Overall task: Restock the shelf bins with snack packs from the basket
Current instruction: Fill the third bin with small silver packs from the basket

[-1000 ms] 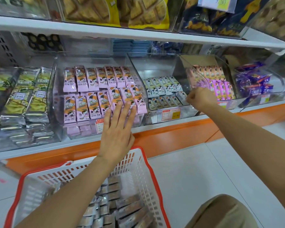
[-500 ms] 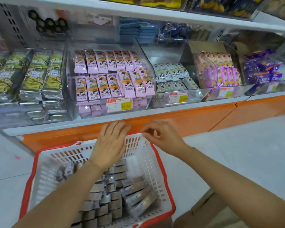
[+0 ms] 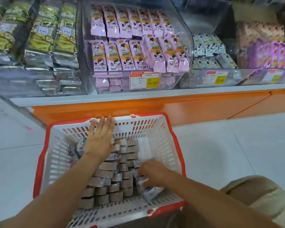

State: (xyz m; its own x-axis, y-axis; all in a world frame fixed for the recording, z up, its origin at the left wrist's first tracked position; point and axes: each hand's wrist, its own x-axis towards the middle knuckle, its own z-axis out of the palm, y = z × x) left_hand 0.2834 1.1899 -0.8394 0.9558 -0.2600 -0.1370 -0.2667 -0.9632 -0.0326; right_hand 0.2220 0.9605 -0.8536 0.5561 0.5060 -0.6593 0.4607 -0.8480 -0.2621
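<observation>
Snack packs (image 3: pixel 105 183) lay in the basket (image 3: pixel 171 134), stacked in rows on edge across its middle and near side, with looser ones at its left and right walls. Left hand (image 3: pixel 99 139) was flat with the fingers straight and together, over the basket's far wall and fingertips at its far rim; could not tell if it pressed. Right hand (image 3: pixel 152 174) was in the basket's near right part, fingers curled down onto the packs there. It was blurred, so could not tell if it had closed round one.

Packs looked light, small and soft-wrapped: crinkly film, probably slippery, contents maybe crushable. Best taken several at once, across the long sides of a row, not by the sealed ends.

Beyond the basket stood an orange base panel (image 3: pixel 155 106). Above it were the clear shelf bins: a pink-pack bin (image 3: pixel 186 30) straight beyond the basket, a small-pack bin (image 3: pixel 187 76) beyond its right side, and green-silver packs (image 3: pixel 39 30) beyond its left. The pink-pack bin's curved clear front and its price label (image 3: pixel 145 79) could get in the way, so the reach likely goes over the lip. A knee (image 3: pixel 260 195) was to the basket's near right.
</observation>
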